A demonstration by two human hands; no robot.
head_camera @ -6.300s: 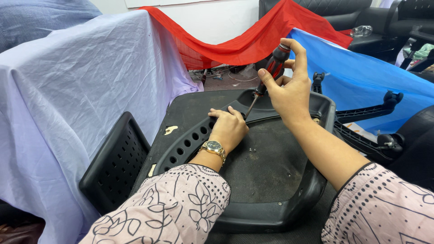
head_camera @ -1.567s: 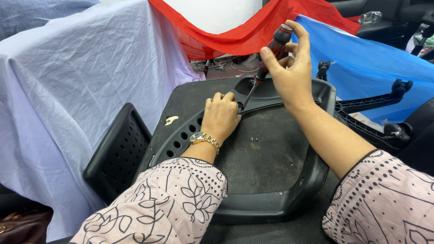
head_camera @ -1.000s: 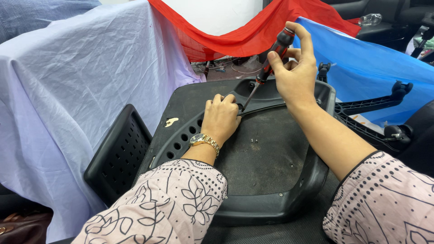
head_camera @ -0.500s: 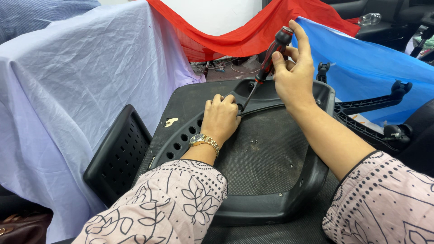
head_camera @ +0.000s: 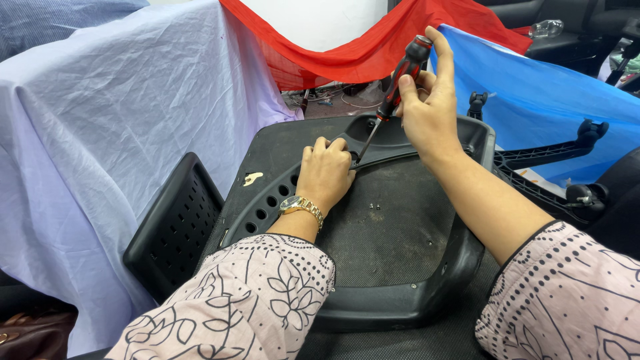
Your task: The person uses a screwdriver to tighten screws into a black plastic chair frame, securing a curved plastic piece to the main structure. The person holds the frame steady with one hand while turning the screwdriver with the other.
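Where the lavender sheet point(head_camera: 113, 127) is draped at the far left, a brown bag point(head_camera: 30, 330) is partly seen on the floor beneath it. Just to its right a black perforated backrest point(head_camera: 175, 227) is leaned against the seat point(head_camera: 393, 267), an upturned black plastic shell with a row of round holes along its left rim and a finely textured inner face. A small pale mark point(head_camera: 253, 179) is seen on that rim; its kind cannot be told.

The left hand point(head_camera: 325, 175) is laid on the seat with the fingers curled shut, pressed down beside the screwdriver's tip; whether anything is pinched under them cannot be told. A gold watch point(head_camera: 301, 207) is worn on its wrist, above a patterned pink sleeve point(head_camera: 233, 307).

The screwdriver point(head_camera: 393, 87) is held tilted, its red-and-black handle uppermost and its thin metal shaft run down to the curved ridge of the seat, just beside the left hand. The right hand point(head_camera: 430, 110) is clamped around the handle, the index finger stretched up along it.

Behind, a red cloth point(head_camera: 347, 57) is hung, and a blue cloth point(head_camera: 540, 100) is spread to the right. On the blue cloth a black chair base point(head_camera: 553, 157) with castors is laid. At the upper right a clear plastic bottle point(head_camera: 545, 28) is seen on its side; its contents cannot be told.
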